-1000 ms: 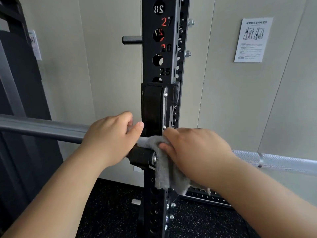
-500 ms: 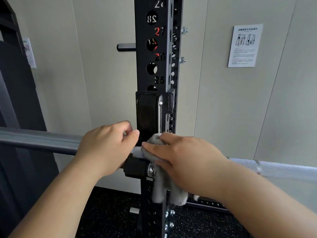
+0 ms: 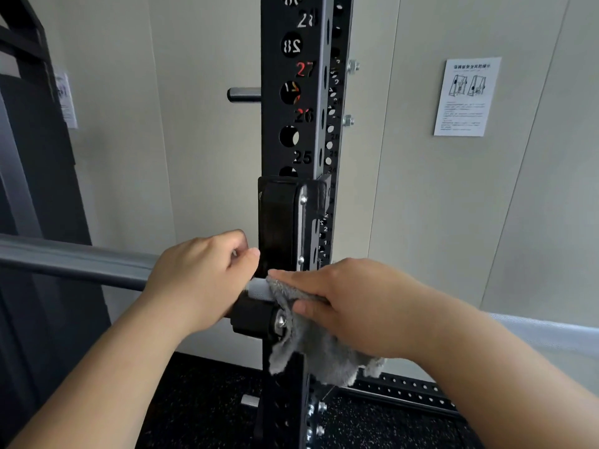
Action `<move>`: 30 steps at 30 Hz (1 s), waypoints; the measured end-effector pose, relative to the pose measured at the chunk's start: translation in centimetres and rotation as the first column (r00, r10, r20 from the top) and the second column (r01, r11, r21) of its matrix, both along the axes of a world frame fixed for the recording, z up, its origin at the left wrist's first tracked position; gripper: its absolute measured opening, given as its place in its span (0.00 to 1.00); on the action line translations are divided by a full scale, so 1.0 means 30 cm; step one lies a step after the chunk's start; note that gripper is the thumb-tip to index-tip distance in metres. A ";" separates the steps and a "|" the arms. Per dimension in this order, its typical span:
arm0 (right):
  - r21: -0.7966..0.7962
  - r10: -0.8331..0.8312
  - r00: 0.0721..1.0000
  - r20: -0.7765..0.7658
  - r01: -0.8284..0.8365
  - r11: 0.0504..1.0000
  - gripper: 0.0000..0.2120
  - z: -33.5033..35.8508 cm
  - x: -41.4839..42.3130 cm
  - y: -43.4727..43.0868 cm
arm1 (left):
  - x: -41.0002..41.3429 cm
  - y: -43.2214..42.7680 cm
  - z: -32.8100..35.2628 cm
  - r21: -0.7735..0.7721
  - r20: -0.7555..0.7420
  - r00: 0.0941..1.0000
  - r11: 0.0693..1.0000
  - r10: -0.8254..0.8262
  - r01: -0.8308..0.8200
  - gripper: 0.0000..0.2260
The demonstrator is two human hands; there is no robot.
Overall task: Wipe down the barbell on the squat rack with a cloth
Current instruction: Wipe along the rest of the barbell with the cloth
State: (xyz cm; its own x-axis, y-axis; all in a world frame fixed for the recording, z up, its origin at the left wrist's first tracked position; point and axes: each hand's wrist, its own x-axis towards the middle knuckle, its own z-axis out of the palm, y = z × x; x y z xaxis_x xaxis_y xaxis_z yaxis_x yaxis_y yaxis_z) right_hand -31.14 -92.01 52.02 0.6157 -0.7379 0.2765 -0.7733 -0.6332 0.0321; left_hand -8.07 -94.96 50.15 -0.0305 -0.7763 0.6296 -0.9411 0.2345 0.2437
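Left hand (image 3: 197,280) fingers curl around the barbell (image 3: 74,262). Right hand (image 3: 353,306) fingers clasp a grey cloth (image 3: 311,351) onto the bar, fingertips beside the rack upright (image 3: 301,124).

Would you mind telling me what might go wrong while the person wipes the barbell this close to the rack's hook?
1. The cloth hangs loose below the right hand, right beside the bolt on the black hook; it may well snag there.
2. The left hand grips the barbell hard against that hook, so a rolling or sliding bar could pinch its fingers.
3. The stretch under the left hand may go unwiped.
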 end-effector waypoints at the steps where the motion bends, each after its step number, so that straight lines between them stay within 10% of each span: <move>1: 0.029 -0.007 1.000 0.016 0.006 1.000 0.22 0.004 -0.015 0.006 | 0.001 0.003 -0.002 0.001 0.001 1.000 1.000 0.002 -0.002 0.15; 5: 0.220 -0.108 0.989 0.104 0.083 0.972 0.08 0.029 -0.162 0.041 | -0.003 0.007 0.002 0.005 0.031 0.999 1.000 0.014 -0.015 0.15; 8: 0.186 -0.164 0.984 0.069 0.149 0.971 0.19 0.033 -0.204 0.050 | -0.007 0.005 0.006 0.017 0.048 0.999 1.000 0.023 -0.024 0.15; 16: -0.397 -0.108 0.993 -0.040 0.084 0.914 0.14 -0.080 -0.077 0.023 | 0.001 0.019 0.000 0.028 0.030 1.000 1.000 -0.001 0.000 0.13; 20: -0.581 -0.083 0.994 -0.068 0.029 0.813 0.33 -0.166 -0.105 0.021 | 0.001 0.057 0.003 0.049 -0.019 0.997 0.996 -0.068 0.069 0.14; 24: -0.430 -0.105 0.994 -0.013 0.089 0.898 0.34 -0.125 -0.094 0.026 | -0.044 0.113 -0.011 -0.007 -0.033 0.994 0.995 -0.102 0.102 0.23; 30: 0.215 -0.002 1.000 0.018 -0.002 0.977 0.23 0.057 -0.081 0.010 | -0.111 0.114 -0.035 0.005 0.068 0.997 1.000 0.026 -0.026 0.33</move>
